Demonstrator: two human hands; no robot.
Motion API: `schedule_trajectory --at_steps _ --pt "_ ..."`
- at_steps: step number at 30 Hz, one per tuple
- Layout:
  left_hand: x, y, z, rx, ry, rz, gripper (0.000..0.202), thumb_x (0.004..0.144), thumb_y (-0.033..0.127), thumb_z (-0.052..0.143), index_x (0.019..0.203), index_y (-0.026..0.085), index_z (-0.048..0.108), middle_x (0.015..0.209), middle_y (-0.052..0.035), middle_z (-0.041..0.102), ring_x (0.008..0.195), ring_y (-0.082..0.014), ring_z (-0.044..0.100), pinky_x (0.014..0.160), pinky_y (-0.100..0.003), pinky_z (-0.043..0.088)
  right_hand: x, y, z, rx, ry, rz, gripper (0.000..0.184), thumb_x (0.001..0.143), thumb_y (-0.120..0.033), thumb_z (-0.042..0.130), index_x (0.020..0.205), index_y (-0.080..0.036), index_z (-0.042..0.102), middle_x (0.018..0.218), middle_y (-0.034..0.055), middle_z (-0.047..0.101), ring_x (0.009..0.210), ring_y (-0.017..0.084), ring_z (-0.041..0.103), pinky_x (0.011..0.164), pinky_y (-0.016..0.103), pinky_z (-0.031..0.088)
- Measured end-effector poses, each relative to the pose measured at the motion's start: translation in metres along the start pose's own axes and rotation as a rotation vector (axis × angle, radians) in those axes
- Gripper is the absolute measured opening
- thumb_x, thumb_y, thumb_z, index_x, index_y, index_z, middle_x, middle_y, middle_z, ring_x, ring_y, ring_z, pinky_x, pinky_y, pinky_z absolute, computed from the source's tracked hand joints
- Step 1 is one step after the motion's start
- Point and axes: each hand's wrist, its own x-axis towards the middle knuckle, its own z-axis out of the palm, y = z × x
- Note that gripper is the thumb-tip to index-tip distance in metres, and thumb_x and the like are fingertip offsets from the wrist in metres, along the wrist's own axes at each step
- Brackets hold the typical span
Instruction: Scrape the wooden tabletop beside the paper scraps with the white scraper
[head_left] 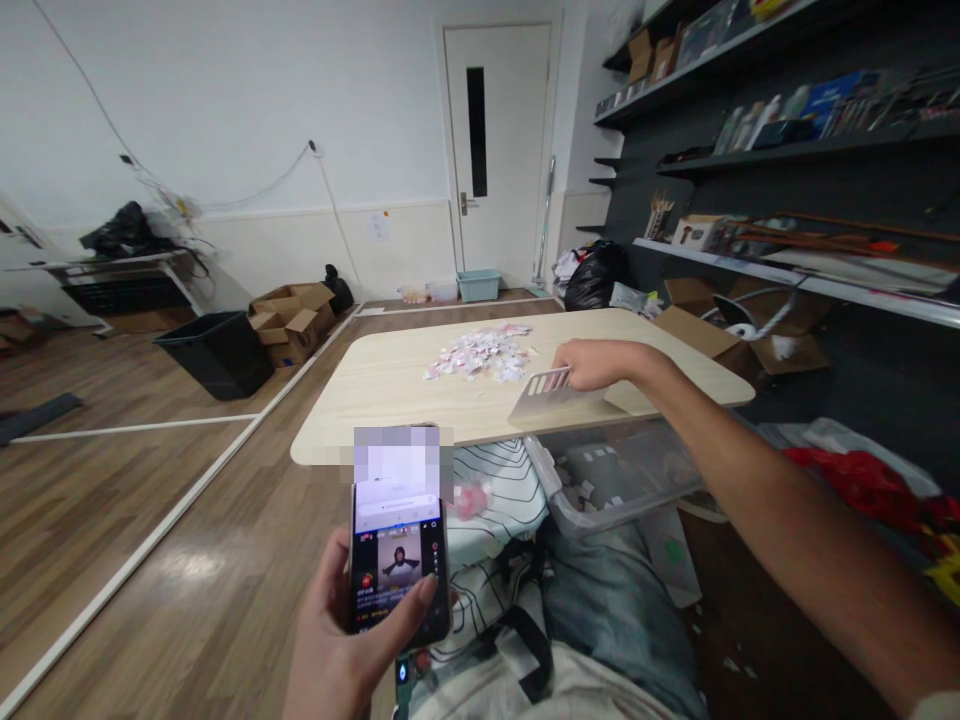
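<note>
My left hand (341, 640) is closed around a smartphone (396, 545) with its screen lit, held low over my lap. My right hand (600, 362) reaches out over a light wooden table (390, 385) and grips a flat metal scraper (551, 395) whose blade rests on the tabletop. A heap of small pink and white paper scraps (480, 353) lies just left of the scraper, near the table's middle.
A clear plastic bin (622, 470) with a few scraps sits under the table's near right edge. Dark shelves (787, 150) line the right wall. A black bin (217, 350) and cardboard boxes (292, 318) stand on the floor at left. A white door (499, 150) is at the back.
</note>
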Motion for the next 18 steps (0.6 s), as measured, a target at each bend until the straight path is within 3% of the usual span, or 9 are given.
schedule_trajectory --at_steps 6,12,18 --pt "-0.010 0.004 0.014 -0.042 0.020 0.047 0.093 0.046 0.045 0.112 0.124 0.021 0.067 0.090 -0.0051 0.085 0.064 -0.0260 0.080 0.054 -0.028 0.064 0.001 0.002 0.000 0.001 -0.002 0.015 0.006 0.065 -0.022 0.061 0.068 -0.017 0.064 0.071 0.0061 0.067 0.075 0.021 0.059 0.066 0.027 0.040" --pt "-0.008 0.006 0.013 -0.087 -0.013 0.030 0.094 0.047 0.044 0.111 0.126 0.021 0.066 0.091 -0.0055 0.085 0.065 -0.0282 0.082 0.058 -0.031 0.066 -0.003 -0.002 0.000 -0.012 0.002 0.024 0.008 0.066 -0.017 0.059 0.070 -0.015 0.066 0.077 0.0089 0.071 0.077 0.021 0.061 0.066 0.028 0.040" --pt "-0.007 0.003 0.013 -0.047 0.014 0.057 0.091 0.048 0.039 0.110 0.126 0.020 0.067 0.094 -0.0048 0.085 0.069 -0.0240 0.081 0.061 -0.028 0.066 -0.004 -0.005 0.000 -0.040 0.031 0.033 0.007 0.070 -0.017 0.061 0.069 -0.015 0.067 0.081 0.0114 0.073 0.076 0.022 0.061 0.066 0.030 0.042"
